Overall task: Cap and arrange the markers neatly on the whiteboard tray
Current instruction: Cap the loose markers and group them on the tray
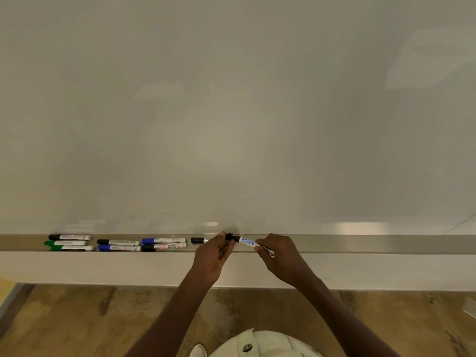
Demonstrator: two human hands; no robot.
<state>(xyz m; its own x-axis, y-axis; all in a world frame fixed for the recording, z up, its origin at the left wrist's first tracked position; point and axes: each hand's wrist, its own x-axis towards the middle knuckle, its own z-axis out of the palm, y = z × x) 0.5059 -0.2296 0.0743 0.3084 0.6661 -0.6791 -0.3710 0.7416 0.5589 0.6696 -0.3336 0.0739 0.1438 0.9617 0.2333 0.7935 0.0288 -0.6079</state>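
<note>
- A wide, blank white whiteboard (231, 112) fills most of the view, with a long silver metal tray (373, 244) running along its bottom edge
- A person stands facing it, both bare arms reaching to the tray
- The left hand (212, 256) is curled, pinching a small black cap (228, 236) at its fingertips
- The right hand (279, 256) is curled round the tail of a white marker with a blue label (247, 241), held just above the tray with its tip pointing at the cap
- Cap and tip look to be meeting; I cannot tell whether the cap is seated
- Risk, as I judge it: if cap and tip are slightly out of line, the cap may slip off or the tip may ink the fingers; a half-pressed cap could come loose later
- Count: seven capped markers lie in neat groups at the left, a trio (69, 242) and two pairs (118, 245) (164, 243); one more black-capped marker (200, 240) lies half hidden behind the left hand; the held one makes nine
</note>
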